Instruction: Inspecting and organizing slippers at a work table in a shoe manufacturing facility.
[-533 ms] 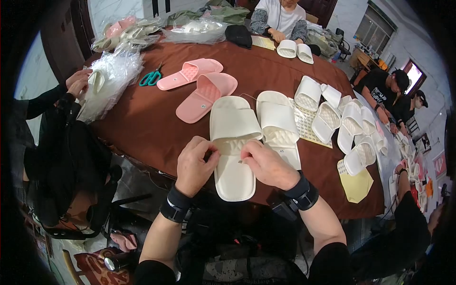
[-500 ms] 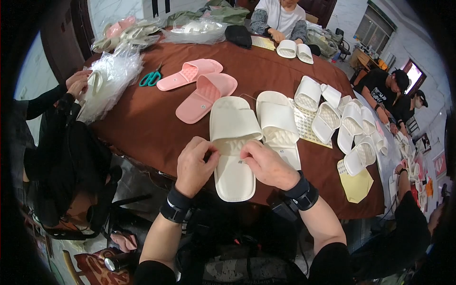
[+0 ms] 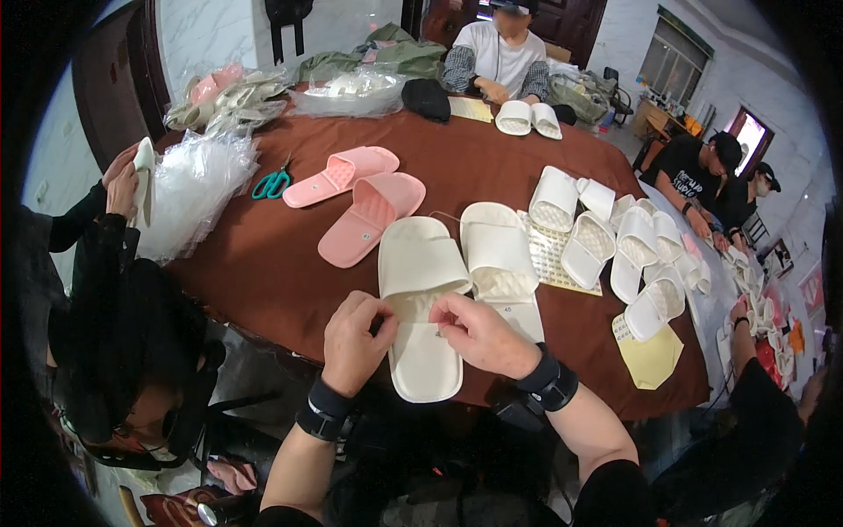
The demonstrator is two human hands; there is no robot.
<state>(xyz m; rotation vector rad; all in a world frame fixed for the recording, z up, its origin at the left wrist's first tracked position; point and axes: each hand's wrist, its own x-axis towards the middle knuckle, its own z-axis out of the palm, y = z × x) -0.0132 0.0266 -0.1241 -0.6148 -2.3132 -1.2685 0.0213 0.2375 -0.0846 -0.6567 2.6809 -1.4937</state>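
A white slipper (image 3: 426, 364) lies on the brown-covered table in front of me, its heel end toward me. At its left edge, my left hand (image 3: 356, 341) is curled closed, thumb and fingertips at the slipper's side below the strap. My right hand (image 3: 483, 335) is closed in a pinch over the insole, fingertips beside a small printed sticker (image 3: 438, 334); whether anything sits between them is hidden. Touching its right side is a second white slipper (image 3: 499, 259), with a size mark on its insole.
Pink slippers (image 3: 369, 220) and teal-handled scissors (image 3: 271, 184) lie to the left. Several white slippers (image 3: 634, 255), a sticker sheet (image 3: 562, 263) and yellow backing paper (image 3: 650, 360) are at right. Clear plastic bags (image 3: 198, 189) pile up near a co-worker's hands (image 3: 123, 180). Another person sits across.
The view has tilted, so the table things sit lower in it. My hands stay at the same slipper, the right fingertips still at the sticker. The left co-worker's hands have raised a white slipper.
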